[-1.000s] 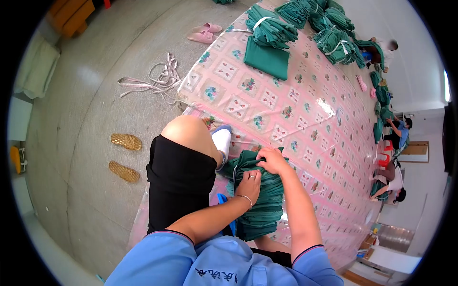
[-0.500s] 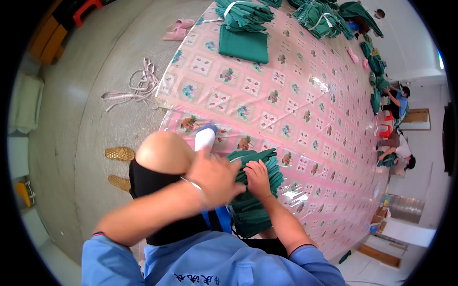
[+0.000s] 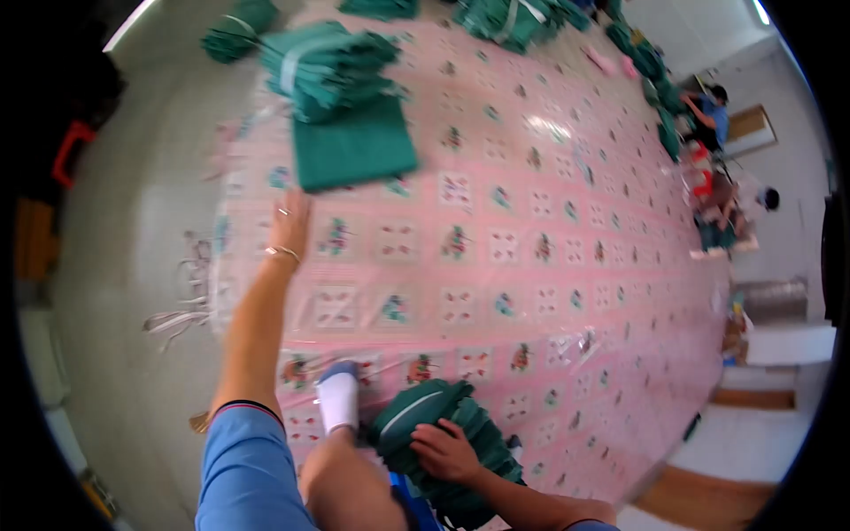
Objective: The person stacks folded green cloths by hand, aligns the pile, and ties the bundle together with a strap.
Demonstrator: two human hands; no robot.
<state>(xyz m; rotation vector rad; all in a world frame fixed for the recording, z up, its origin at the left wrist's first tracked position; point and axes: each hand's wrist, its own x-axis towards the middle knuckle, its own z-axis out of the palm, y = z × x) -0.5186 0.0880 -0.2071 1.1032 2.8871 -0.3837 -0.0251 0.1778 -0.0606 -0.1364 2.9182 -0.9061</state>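
My left hand is stretched far forward over the patterned pink cover, a ring and a bracelet on it. Its fingers reach out flat at the near left corner of a folded green cloth; whether they touch it is unclear. A tied bundle of green cloths rests on the far part of that cloth. My right hand lies with fingers apart on top of another bundle of green cloths, which has a white band across it and sits close to my body.
The pink flowered cover spreads across the large surface ahead. More green bundles lie at the far side. Two people work at the right edge. My socked foot is on the cover; white straps lie on the floor.
My left hand has left the near bundle and reached forward to the folded cloth. My right hand stays on the near bundle. The camera view has shifted.
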